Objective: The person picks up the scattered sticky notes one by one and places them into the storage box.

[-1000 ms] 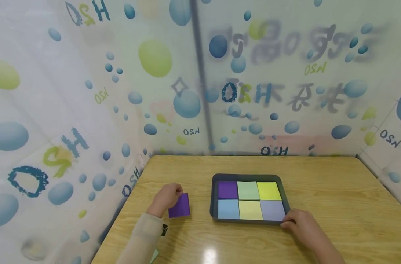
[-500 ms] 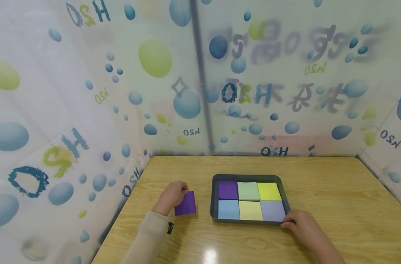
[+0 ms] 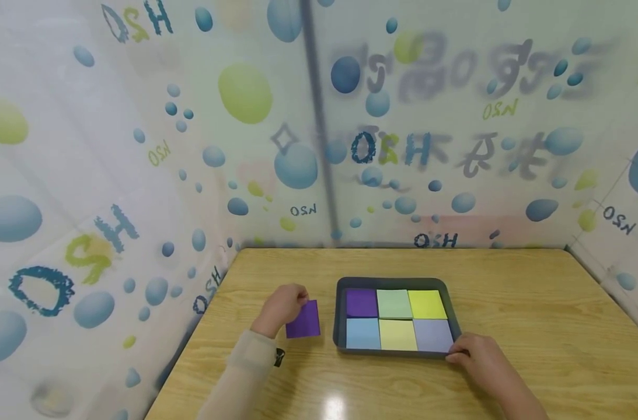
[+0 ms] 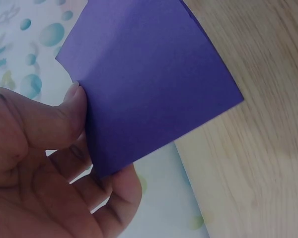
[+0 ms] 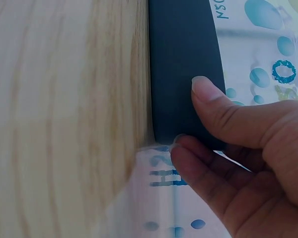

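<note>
My left hand [image 3: 283, 306] pinches a purple sticky note [image 3: 304, 319] by its edge, above the table and left of the tray. In the left wrist view the thumb lies along one side of the purple sticky note [image 4: 154, 84], with fingers behind it. My right hand [image 3: 476, 357] grips the near right corner of a dark grey tray [image 3: 371, 352]; the right wrist view shows the thumb on the tray's wall [image 5: 184, 59]. Inside the tray lie two rows of coloured squares: purple [image 3: 361, 303], green [image 3: 394, 304] and yellow [image 3: 426, 304] behind, blue [image 3: 363, 333], pale yellow [image 3: 397, 335] and lavender [image 3: 433, 335] in front.
The tray stands on a wooden table [image 3: 534, 303]. Patterned curtains [image 3: 276, 105] with blue and green drops hang behind the table and along its sides. A beige sleeve [image 3: 245, 361] covers my left forearm, and a dark item shows at the left wrist.
My left hand has moved right and slightly away from me, bringing the purple sticky note closer to the tray. The right hand and the tray stay in place.
</note>
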Demonstrator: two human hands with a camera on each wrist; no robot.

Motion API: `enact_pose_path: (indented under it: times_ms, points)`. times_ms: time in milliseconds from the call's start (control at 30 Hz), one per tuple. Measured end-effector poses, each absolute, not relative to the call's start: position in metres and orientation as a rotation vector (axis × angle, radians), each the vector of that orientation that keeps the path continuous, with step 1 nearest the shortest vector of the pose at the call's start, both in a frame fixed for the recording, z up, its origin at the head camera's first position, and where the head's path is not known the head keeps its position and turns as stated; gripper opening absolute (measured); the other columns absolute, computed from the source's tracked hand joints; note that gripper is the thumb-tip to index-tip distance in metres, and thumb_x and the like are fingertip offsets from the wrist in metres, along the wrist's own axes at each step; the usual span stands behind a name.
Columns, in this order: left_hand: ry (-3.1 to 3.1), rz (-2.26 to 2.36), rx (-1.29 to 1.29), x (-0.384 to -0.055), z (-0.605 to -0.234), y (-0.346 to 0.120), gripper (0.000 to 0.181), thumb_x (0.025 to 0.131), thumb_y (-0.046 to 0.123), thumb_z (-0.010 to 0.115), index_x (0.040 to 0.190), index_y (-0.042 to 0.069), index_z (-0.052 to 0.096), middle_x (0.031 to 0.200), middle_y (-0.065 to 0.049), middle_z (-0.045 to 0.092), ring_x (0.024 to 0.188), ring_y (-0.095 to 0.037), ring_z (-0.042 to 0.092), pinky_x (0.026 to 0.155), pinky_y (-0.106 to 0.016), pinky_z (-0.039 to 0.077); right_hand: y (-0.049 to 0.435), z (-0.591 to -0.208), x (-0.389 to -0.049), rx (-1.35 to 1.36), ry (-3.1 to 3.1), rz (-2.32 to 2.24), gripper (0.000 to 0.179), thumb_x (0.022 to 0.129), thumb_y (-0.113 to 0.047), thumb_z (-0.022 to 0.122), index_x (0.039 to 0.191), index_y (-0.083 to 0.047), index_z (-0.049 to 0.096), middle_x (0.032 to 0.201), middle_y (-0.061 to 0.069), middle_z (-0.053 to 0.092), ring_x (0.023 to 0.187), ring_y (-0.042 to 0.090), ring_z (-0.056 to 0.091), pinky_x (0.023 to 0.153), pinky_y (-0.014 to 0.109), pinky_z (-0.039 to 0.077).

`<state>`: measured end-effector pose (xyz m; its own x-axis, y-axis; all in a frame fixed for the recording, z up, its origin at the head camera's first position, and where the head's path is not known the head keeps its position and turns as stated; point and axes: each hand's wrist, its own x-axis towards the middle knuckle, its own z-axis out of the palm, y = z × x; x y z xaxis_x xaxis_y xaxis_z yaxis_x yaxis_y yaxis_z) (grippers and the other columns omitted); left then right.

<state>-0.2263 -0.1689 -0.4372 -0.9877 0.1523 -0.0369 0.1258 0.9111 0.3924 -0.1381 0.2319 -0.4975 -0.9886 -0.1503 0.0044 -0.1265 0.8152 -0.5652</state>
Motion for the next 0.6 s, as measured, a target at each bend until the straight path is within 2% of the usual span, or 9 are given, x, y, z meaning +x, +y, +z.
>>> enact_pose_path:
  times_ms: [267,600]
  points:
    - [3.002,0.618,0.276,-0.231,-0.435,-0.156,0.017,0.102,0.009,0.058,0.094,0.009,0.073,0.091,-0.005,0.07,0.072,-0.015,0.056,0.063,-0.03,0.049,0.233,-0.5,-0.137,-0.24,2.973,-0.918,0.012,0.084,-0.009,0.079,0.076,-0.018,0.075,0.081,-0.006,0.069,0.079,0.01,0.062,0.075,0.035,0.057]
    - [3.017,0.595,0.297,-0.233,-0.428,-0.142,0.016,0.101,0.009,0.059,0.089,0.011,0.071,0.086,-0.002,0.067,0.07,-0.015,0.054,0.062,-0.029,0.046,0.233,-0.5,-0.136,-0.216,2.96,-0.927,0.013,0.084,-0.008,0.079,0.077,-0.018,0.075,0.081,-0.005,0.069,0.079,0.011,0.061,0.076,0.038,0.058]
